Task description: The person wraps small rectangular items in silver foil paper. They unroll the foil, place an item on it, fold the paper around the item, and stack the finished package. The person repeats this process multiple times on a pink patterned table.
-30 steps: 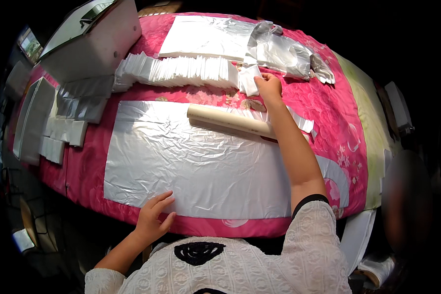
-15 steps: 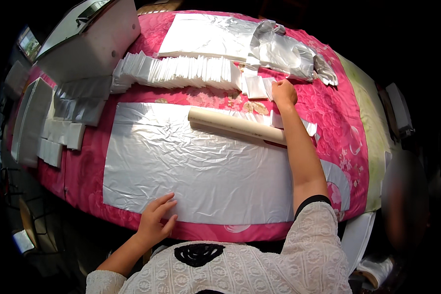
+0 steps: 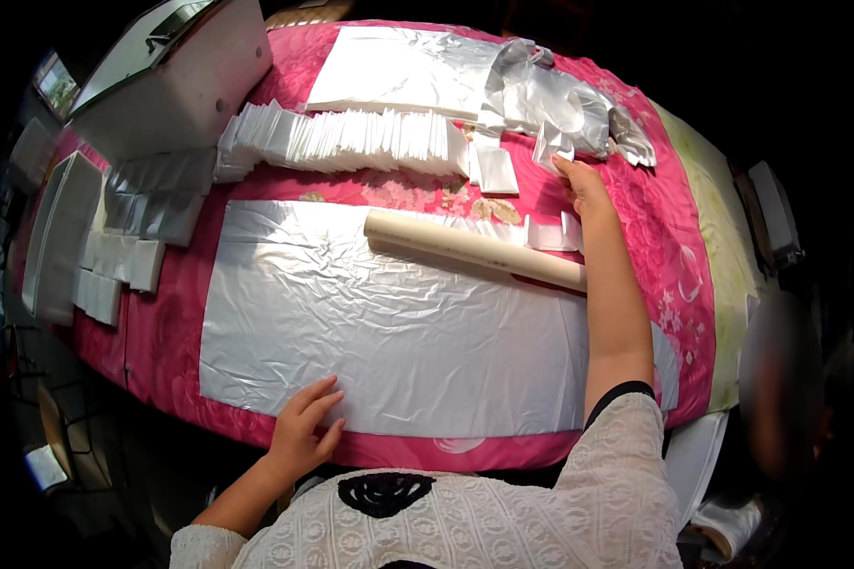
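Note:
My right hand (image 3: 586, 185) reaches over the far side of the table, its fingers pinching a small white folded packet (image 3: 551, 146) by its near edge. To the left of that hand, a couple of similar white packets (image 3: 496, 171) lie at the end of a long row of packets (image 3: 351, 139) standing on edge. My left hand (image 3: 306, 429) rests with fingers apart on the near edge of a flat silvery plastic bag (image 3: 380, 351). Across this bag's far part lies a long cream-coloured tube (image 3: 474, 250), its right end hidden behind my right forearm.
A pink flowered cloth (image 3: 166, 327) covers the table. More silvery plastic bags (image 3: 399, 71) lie at the back, crumpled on their right. A large white box (image 3: 176, 90) stands at the back left, with a white tray (image 3: 59, 237) and stacked packets (image 3: 147, 261) nearby.
My right hand has lifted one white packet away from the others and moved it to the right. My left hand has stayed nearly still.

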Available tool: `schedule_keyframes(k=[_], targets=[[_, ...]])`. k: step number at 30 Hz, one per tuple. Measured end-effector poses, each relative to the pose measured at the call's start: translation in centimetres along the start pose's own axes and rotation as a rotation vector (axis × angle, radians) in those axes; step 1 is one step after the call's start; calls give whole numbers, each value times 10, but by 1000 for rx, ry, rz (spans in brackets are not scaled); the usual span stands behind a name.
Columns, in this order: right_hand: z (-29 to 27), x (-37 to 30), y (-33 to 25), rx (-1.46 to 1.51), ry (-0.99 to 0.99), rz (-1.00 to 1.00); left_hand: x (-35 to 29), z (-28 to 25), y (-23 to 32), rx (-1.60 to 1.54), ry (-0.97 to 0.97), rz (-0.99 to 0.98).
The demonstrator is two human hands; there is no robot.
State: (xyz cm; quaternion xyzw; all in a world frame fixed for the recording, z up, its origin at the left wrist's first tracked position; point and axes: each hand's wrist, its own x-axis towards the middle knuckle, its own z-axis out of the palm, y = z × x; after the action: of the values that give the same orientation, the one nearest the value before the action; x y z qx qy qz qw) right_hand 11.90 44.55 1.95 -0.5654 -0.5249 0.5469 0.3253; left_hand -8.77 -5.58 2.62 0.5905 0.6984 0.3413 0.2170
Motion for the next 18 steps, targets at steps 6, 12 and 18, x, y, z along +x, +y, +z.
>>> schedule_keyframes(k=[6, 12, 18], targets=[[47, -25, -3, -467, -32, -76, 3, 3, 2, 37, -11, 21], [9, -61, -22, -1102, 94, -214, -5, 5, 0, 74, 16, 11], [-97, -88, 28, -965, -174, -193, -1, 11, 0, 148, 7, 86]])
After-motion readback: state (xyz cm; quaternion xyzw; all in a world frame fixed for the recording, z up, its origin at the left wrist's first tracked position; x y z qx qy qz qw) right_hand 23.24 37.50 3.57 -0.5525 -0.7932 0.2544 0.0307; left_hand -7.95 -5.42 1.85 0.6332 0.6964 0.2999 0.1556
